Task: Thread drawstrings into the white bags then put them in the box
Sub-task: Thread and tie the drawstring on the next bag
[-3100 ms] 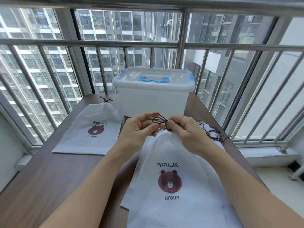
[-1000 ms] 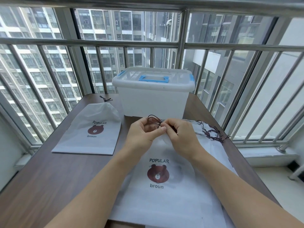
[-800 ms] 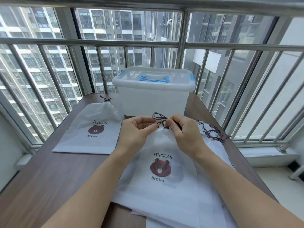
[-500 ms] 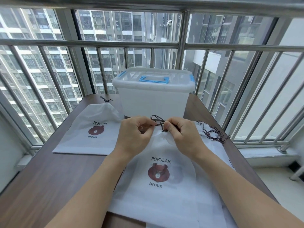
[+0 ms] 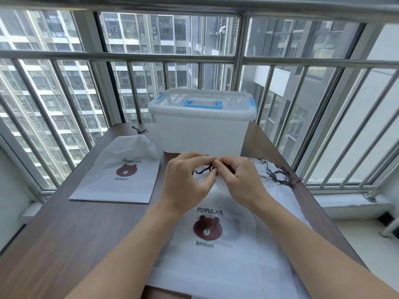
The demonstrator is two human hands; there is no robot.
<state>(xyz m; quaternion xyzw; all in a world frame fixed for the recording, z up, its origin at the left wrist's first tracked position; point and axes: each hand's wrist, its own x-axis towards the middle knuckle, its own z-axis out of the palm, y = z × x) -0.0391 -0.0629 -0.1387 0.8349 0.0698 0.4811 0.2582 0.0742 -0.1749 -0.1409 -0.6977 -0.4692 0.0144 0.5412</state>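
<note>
Bear-print white bag (image 5: 216, 244) flat, dark drawstring (image 5: 203, 170) at gathered top; tied bag (image 5: 121, 173) left; lidded box (image 5: 203, 126) behind; loose drawstrings (image 5: 278, 174) right.

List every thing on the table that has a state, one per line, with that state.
Box: lid on, handle flat.
Bag at left: flat on table, mouth cinched, cord tied.
Bag in front: flat on a stack, mouth gathered.
Drawstring: pinched by both hands.
Left hand: pinching.
Right hand: pinching.
Spare cords: loose, tangled.
</note>
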